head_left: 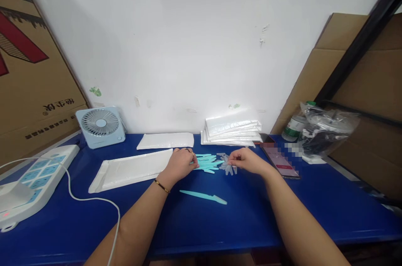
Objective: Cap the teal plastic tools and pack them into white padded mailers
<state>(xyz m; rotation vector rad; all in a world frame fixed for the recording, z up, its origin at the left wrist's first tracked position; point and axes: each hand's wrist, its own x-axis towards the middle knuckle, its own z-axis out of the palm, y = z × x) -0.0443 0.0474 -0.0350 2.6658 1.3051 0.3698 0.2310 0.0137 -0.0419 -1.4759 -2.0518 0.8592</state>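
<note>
"Where were the turquoise tools (207,158)?"

"In a fanned-out pile mid-table (245,216), just right of my left hand (182,163). I had that grip narrow, pinching one turquoise tool (212,164) with its tip pointing right."

"And your right hand (243,160)?"

"Over the clear pieces (229,170), which lay in a small heap right beside the turquoise pile. My fingertips were close together there, but I cannot tell whether that grip had closed on a piece."

"Anything nearer you?"

"A lone turquoise tool (202,196) lay flat on the near side, apart from the pile."

"And farther out?"

"A long white packet (135,170) stretched off to the left of my left hand, with a shorter white packet (165,140) beyond it by the wall (188,48). A stack of white packets (232,127) sat on the far side. To the right I had a phone (279,159) with its screen lit, then a bottle (293,128). Far left stood a pale blue fan (100,126), and nearer, a power strip (47,176)."
</note>
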